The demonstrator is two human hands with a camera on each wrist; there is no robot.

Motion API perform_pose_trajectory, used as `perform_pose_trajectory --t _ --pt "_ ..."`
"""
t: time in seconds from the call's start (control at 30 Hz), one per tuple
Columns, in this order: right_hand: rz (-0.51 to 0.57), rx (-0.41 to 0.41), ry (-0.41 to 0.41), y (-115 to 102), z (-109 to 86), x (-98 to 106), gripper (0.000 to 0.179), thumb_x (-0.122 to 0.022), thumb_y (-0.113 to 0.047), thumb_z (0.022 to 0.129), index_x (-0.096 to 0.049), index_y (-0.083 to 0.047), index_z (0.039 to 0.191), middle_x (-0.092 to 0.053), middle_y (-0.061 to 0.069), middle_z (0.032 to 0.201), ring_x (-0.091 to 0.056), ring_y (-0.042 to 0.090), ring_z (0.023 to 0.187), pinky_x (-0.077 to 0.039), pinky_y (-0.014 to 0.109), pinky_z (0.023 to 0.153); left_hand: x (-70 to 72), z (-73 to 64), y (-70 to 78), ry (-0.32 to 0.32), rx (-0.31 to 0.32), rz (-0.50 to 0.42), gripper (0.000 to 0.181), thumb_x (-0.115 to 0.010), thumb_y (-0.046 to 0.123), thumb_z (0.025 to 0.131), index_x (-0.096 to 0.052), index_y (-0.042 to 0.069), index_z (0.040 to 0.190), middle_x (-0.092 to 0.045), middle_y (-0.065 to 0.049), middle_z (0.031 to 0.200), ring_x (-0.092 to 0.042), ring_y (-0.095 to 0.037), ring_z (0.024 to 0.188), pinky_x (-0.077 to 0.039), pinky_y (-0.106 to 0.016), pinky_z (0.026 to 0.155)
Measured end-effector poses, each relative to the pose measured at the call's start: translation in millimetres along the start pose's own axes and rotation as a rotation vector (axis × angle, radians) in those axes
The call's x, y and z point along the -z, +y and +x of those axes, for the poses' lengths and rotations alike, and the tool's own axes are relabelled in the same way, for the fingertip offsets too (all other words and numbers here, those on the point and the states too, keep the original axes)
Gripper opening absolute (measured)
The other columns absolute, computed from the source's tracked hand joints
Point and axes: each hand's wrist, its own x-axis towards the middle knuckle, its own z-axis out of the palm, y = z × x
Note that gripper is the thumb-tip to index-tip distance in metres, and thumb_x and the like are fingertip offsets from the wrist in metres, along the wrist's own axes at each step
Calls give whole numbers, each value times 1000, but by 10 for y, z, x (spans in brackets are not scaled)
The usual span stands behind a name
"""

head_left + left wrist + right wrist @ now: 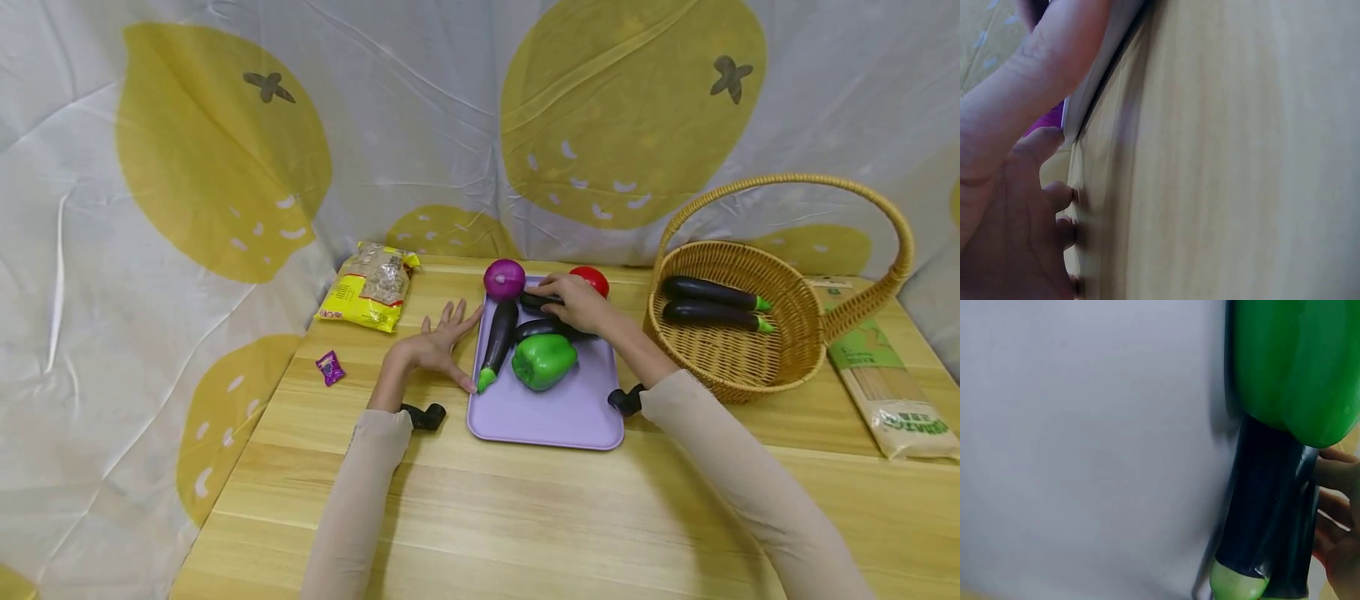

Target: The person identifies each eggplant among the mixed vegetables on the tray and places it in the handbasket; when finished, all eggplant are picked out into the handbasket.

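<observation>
On the lilac tray (547,421), my right hand (573,302) grips a dark eggplant (537,302) near the back edge and covers part of it. Just in front lies a second eggplant (534,331), partly behind a green bell pepper (545,362). A third eggplant (500,337) runs along the tray's left side, its green end toward me. A purple onion (504,279) and a red tomato (591,278) sit at the back corners. My left hand (435,346) has its fingers spread, thumb and index finger against the tray's left edge.
To the right stands a wicker basket (693,367) with a tall handle and two eggplants (708,315) inside. Beyond it lies a long packet (877,375), partly behind the basket. At left are a yellow snack bag (369,287) and a small purple wrapped sweet (330,367).
</observation>
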Motion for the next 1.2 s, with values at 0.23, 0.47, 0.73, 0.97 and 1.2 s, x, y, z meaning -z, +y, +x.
perform_pose_trajectory --t 0.23,0.47,0.73,0.97,1.2 --pt "21 47 36 -54 -47 101 42 -72 -3 95 -67 -6 137 -67 23 131 -65 38 118 -55 52 99 -1 9 6 2 4 4 142 -95 42 70 7 29 167 27 -14 171 31 -33 157 21 -65 124" --pt "56 135 72 -132 -121 287 40 -75 -3 92 -70 -4 133 -68 25 126 -66 41 114 -55 54 97 0 15 0 -3 9 9 142 -95 44 70 8 29 167 28 -12 171 32 -31 157 22 -63 124" --pt "100 167 38 -212 -273 559 39 -75 -8 94 -71 -9 133 -69 20 128 -67 34 111 -56 52 90 -10 14 2 -2 17 14 142 -95 44 70 8 30 167 28 -12 171 32 -32 157 22 -63 124" --pt "197 112 -6 -357 -486 845 38 -75 -17 96 -72 -20 134 -67 9 135 -63 26 120 -54 44 95 -18 7 -2 -1 14 8 143 -95 44 69 8 30 167 28 -12 171 32 -32 157 22 -64 124" --pt "215 99 -37 -372 -717 1115 37 -75 -19 96 -72 -27 132 -66 -2 136 -59 16 127 -52 30 102 -23 15 -8 1 18 3 141 -95 45 70 7 30 167 28 -11 171 32 -31 157 23 -63 124"
